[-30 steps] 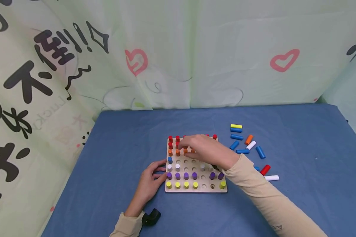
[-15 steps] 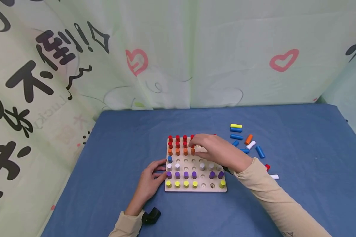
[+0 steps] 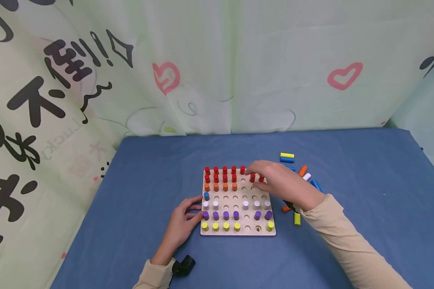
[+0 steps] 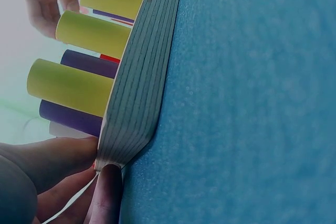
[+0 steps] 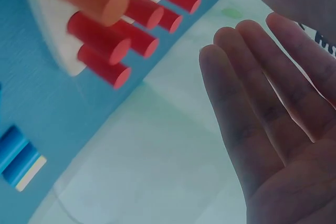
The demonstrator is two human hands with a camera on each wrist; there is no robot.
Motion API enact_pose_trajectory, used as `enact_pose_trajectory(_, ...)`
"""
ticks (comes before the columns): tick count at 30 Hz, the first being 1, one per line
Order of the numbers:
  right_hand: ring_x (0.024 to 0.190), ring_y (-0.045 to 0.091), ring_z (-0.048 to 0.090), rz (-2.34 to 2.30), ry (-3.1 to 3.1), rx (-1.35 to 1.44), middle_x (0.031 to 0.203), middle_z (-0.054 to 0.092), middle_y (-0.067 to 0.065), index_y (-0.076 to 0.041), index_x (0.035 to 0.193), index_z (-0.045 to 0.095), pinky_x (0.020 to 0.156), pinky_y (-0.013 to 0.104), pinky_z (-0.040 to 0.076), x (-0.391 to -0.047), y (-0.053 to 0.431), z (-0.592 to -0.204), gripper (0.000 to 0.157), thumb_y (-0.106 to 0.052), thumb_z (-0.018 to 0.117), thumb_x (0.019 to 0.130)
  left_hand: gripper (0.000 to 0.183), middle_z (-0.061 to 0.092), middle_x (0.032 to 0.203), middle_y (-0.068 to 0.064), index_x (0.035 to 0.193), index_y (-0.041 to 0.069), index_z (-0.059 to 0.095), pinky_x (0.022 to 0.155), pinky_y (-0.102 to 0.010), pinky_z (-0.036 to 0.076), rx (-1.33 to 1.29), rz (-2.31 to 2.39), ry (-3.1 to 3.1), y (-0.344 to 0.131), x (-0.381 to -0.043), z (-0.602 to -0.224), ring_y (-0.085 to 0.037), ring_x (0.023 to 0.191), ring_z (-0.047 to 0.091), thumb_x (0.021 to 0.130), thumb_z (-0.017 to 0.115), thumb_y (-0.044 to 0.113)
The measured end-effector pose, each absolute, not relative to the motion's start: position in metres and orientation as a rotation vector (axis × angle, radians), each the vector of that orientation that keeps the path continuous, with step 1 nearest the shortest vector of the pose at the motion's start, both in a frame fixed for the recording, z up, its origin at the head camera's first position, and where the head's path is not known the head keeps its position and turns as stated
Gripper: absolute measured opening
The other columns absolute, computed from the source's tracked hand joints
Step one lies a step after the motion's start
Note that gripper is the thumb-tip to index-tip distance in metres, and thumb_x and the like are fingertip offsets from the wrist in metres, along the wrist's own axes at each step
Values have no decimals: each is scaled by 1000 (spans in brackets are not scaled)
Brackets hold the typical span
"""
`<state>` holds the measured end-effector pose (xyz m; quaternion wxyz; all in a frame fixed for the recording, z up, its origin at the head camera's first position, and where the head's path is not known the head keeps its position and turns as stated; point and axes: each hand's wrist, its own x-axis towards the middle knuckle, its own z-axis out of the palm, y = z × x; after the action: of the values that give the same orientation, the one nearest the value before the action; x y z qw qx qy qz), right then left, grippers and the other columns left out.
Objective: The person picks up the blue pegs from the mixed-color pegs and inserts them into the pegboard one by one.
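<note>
A pale wooden pegboard (image 3: 253, 233) lies on the table, its rows of coloured pegs running from red at the back to yellow at the front. My left hand (image 3: 182, 222) holds its left edge; in the left wrist view the thumb (image 4: 58, 158) is at the top edge with a finger below. My right hand (image 3: 278, 180) hovers over the board's back right part, fingertips beside the red pegs (image 3: 242, 169). In the right wrist view its fingers (image 5: 247, 98) are fairly straight and nothing lies in the palm. Several empty holes show in the blue row.
Loose pegs lie right of the board, among them a yellow peg (image 3: 287, 155) touching a blue peg (image 3: 287, 160), an orange peg (image 3: 303, 171) and another yellow peg (image 3: 297, 218). The right forearm covers part of that area. A patterned curtain (image 3: 275, 80) hangs behind the table.
My right hand has moved rightward along the red and orange rows, uncovering pegs on the left and covering more loose pegs. My left hand stays at the board's edge.
</note>
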<state>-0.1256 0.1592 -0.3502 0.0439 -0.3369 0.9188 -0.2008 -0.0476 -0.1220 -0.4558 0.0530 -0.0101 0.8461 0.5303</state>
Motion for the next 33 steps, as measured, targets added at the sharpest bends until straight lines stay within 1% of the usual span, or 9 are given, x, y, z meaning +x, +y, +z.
enact_pose_trajectory(7, 99, 25, 65, -627, 2835, -978, 112, 68, 10, -5, 114, 69, 83, 39, 58, -125, 177, -354, 32, -8, 79, 84, 43, 58, 132, -13, 136, 6, 58, 88, -30, 57, -28, 1625, 2562, -123, -47, -455, -24, 110, 62, 94, 68, 8)
enact_pose_trajectory(14, 94, 25, 65, -650, 2876, -982, 108, 68, 9, -6, 111, 69, 81, 41, 57, -122, 193, -360, 31, -5, 80, 82, 43, 58, 133, -12, 136, 7, 59, 88, -30, 57, -49, 1613, 2566, -122, -45, -456, -24, 110, 61, 93, 69, 9)
enact_pose_trajectory(20, 94, 26, 67, -647, 2875, -932, 111, 69, 11, -5, 113, 69, 81, 43, 58, -122, 205, -363, 33, -3, 79, 82, 44, 59, 131, -12, 136, 7, 59, 87, -30, 57, -58, 1602, 2580, -121, -45, -455, -24, 109, 62, 93, 69, 9)
enact_pose_trajectory(33, 92, 27, 68, -609, 2841, -843, 109, 71, 11, -4, 112, 70, 81, 46, 58, -122, 227, -372, 31, -2, 79, 82, 44, 59, 132, -12, 136, 7, 59, 88, -30, 57, -54, 1614, 2556, -123, -46, -456, -24, 110, 62, 93, 69, 10)
